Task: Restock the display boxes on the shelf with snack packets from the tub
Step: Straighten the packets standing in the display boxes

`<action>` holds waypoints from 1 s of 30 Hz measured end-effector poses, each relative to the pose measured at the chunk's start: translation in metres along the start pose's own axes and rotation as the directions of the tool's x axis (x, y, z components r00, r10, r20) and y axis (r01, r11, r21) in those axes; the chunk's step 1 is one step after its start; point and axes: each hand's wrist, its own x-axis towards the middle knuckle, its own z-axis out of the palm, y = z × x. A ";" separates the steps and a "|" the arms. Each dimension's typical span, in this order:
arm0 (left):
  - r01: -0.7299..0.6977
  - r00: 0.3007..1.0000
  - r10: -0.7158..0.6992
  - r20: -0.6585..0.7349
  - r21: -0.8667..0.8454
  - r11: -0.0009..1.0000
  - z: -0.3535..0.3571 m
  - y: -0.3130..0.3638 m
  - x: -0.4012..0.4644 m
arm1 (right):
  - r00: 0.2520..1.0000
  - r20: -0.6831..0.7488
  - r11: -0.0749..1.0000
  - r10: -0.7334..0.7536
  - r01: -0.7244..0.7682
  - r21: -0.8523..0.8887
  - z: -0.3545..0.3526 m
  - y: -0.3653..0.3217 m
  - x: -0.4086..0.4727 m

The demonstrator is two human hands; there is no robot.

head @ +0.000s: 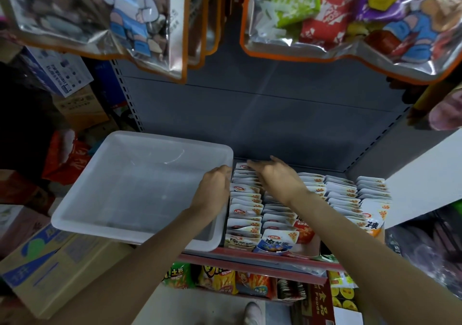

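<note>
A translucent white tub (120,182) sits on the left half of the shelf and holds no packets. My left hand (215,189) grips its right rim with curled fingers. To the right, display boxes (250,243) hold several rows of upright white snack packets (246,212). My right hand (277,177) reaches over the back of the leftmost rows, fingers straight and pressing on the packet tops. More packet rows (350,194) fill the boxes farther right.
Large foil snack bags (325,17) hang overhead on both sides. The grey shelf back panel (262,114) rises behind. A lower shelf (225,277) holds chip bags. Cardboard cartons (50,269) stand at the left on the floor.
</note>
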 end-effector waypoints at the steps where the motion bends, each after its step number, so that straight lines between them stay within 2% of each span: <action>1: 0.017 1.000 -0.018 -0.013 -0.027 0.999 0.000 -0.001 0.002 | 0.999 -0.012 0.999 0.030 -0.030 0.019 -0.002 0.000 0.003; 3: 0.016 1.000 -0.016 -0.016 -0.027 1.000 0.000 -0.001 0.008 | 0.997 0.007 0.996 0.076 -0.076 0.047 -0.004 -0.001 0.011; 5: 0.008 1.000 -0.008 0.002 -0.027 1.000 0.001 0.000 0.012 | 0.995 0.059 0.995 0.075 -0.078 0.063 -0.006 0.000 0.021; 8: 0.055 0.998 -0.053 0.033 -0.061 0.997 0.001 0.002 0.016 | 0.990 0.114 0.975 0.087 -0.108 0.192 -0.008 0.005 0.033; 16: 0.107 0.994 -0.104 0.026 -0.134 0.985 0.000 0.007 0.012 | 0.979 0.185 0.931 0.081 -0.141 0.337 -0.011 0.013 0.037; 27: 0.180 0.983 -0.172 0.064 -0.157 0.971 -0.004 0.014 0.010 | 0.973 0.230 0.954 0.034 -0.100 0.282 -0.017 0.014 0.043; 30: 0.239 0.970 -0.230 0.075 -0.157 0.958 -0.002 0.011 0.012 | 0.969 0.244 0.961 0.030 -0.096 0.261 -0.015 0.014 0.035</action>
